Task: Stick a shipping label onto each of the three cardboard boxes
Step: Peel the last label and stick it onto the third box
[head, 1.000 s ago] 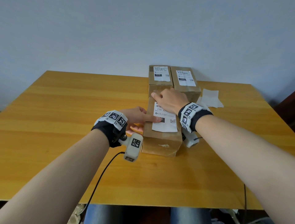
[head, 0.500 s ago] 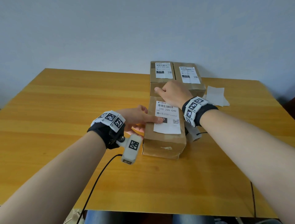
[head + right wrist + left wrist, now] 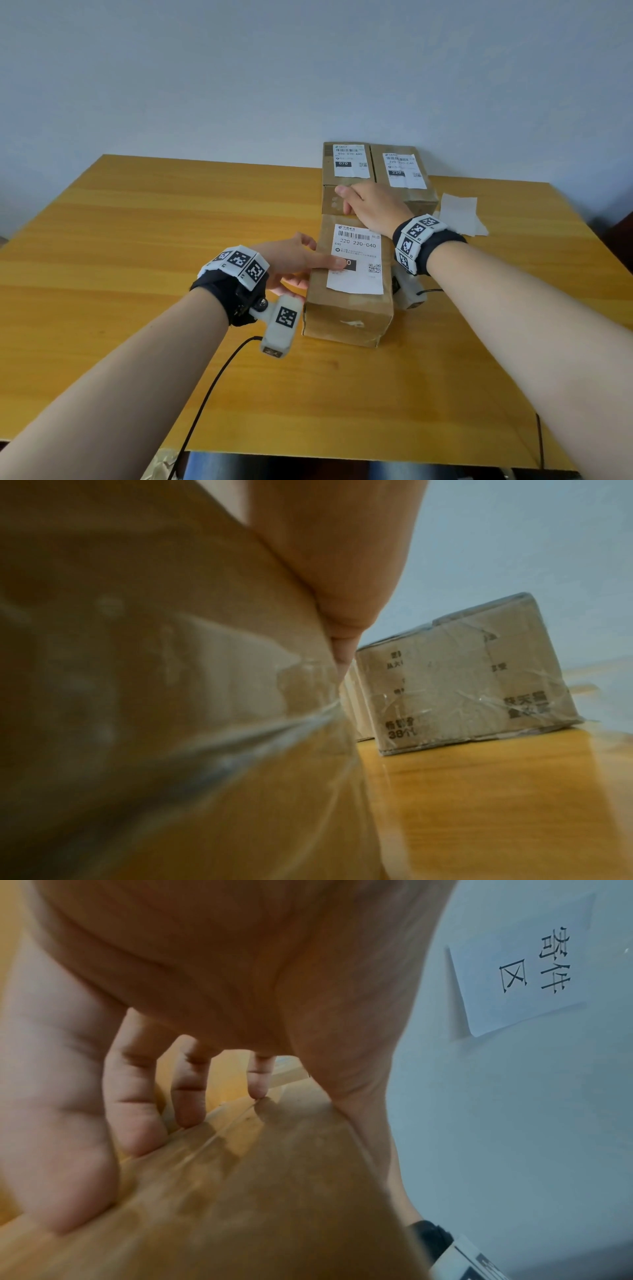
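The near cardboard box [image 3: 346, 313] lies lengthwise on the table with a white shipping label [image 3: 358, 274] flat on its top. My left hand [image 3: 294, 262] is at the box's left edge: its thumb lies on the label, and its straight fingers [image 3: 188, 1096] touch the left side wall. My right hand [image 3: 368, 209] is draped over the box's far end, with its fingers curled down over the far edge and a digit [image 3: 342, 653] pressed on the right wall. Behind stand two more boxes, the left one [image 3: 342, 192] and the right one [image 3: 419, 197], each bearing a label.
Peeled white backing sheets [image 3: 460, 214] lie on the wooden table [image 3: 137, 246] to the right of the boxes. A black cable [image 3: 212, 387] runs from my left wrist over the near table edge. A paper sign [image 3: 520, 969] hangs on the wall.
My right hand has slid away from me along the label to the box's far end, uncovering the label's upper part. My left hand stays in place.
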`<state>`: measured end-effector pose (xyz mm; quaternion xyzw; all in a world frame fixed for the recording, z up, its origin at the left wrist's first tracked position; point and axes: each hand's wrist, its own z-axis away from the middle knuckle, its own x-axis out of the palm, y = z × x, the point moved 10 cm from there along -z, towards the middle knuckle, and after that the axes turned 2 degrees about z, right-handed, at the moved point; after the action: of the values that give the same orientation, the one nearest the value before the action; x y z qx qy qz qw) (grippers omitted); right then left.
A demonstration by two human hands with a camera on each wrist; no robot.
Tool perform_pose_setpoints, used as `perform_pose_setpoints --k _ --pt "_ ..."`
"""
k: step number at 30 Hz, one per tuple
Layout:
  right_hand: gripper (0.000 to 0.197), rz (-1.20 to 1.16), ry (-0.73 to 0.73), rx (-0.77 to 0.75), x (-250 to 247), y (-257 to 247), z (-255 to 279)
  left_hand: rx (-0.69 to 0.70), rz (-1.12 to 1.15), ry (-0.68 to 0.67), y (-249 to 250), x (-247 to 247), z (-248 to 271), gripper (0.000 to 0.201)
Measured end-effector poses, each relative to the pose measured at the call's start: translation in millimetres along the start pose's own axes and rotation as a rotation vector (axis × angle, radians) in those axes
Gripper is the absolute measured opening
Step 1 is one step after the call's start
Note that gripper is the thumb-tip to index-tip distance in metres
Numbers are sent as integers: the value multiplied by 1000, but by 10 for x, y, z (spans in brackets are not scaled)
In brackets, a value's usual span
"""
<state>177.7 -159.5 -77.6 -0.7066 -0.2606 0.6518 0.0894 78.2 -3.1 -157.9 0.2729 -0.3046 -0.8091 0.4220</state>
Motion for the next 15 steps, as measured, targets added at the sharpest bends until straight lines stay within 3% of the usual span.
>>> perform_pose_setpoints --k 5,8,11,15 --pt "66 70 -179 -70 164 -117 177 40 -95 30 -2 -163 108 59" --pt "59 198 -279 -136 255 -209 293 66 -147 69 3 -287 232 48" --pt "58 188 -268 -115 244 -249 394 79 -153 147 -5 -402 374 33" --pt "46 155 -232 -68 156 -254 528 107 -150 287 -52 -597 509 35"
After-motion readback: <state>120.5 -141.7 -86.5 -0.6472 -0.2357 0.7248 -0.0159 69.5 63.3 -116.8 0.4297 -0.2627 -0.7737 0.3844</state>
